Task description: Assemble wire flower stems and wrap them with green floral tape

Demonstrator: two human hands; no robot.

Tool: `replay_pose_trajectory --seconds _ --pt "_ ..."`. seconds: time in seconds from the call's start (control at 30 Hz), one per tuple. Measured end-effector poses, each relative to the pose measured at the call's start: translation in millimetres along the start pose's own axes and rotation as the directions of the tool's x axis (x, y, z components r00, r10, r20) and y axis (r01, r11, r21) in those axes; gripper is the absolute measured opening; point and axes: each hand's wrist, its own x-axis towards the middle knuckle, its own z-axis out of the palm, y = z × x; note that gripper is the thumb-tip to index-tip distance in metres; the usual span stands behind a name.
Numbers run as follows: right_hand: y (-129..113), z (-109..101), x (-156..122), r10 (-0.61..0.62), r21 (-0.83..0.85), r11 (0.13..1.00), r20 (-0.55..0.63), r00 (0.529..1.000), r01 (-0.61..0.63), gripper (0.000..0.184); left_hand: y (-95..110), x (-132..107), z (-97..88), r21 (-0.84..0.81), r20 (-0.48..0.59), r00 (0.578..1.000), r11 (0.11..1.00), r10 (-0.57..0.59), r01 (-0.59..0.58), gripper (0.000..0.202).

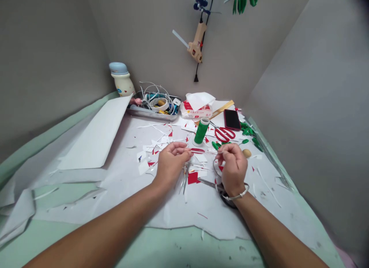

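My left hand (170, 161) and my right hand (234, 166) hover close together over a white paper sheet (121, 175) on the table. Both pinch the ends of a thin wire with a small red piece (198, 150) strung between them. A green thread spool (201, 131) stands just beyond the wire. Under my right wrist lie grey scissors (211, 184), next to a red paper scrap (192, 177). A silver bangle circles my right wrist.
Paper scraps litter the sheet. A metal tray (144, 112) of cables and tape, a tissue pack (196, 110), red scissors (225, 134), a dark phone (231, 119), green leaf pieces (248, 131) and a bottle (122, 79) stand at the back. A glue gun (196, 43) hangs on the wall.
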Motion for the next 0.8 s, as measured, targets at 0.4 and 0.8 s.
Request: replay_pose_trajectory --seconds 0.4,0.8 --pt "0 5 4 0.157 0.079 0.982 0.164 0.974 -0.172 0.01 -2 4 -1.1 -0.143 0.009 1.0 0.99 0.008 -0.007 0.032" --pt "-5 13 1 0.35 0.295 0.839 0.35 0.869 -0.457 0.012 -2 -4 4.1 -0.147 0.078 0.997 0.989 -0.016 0.027 0.03"
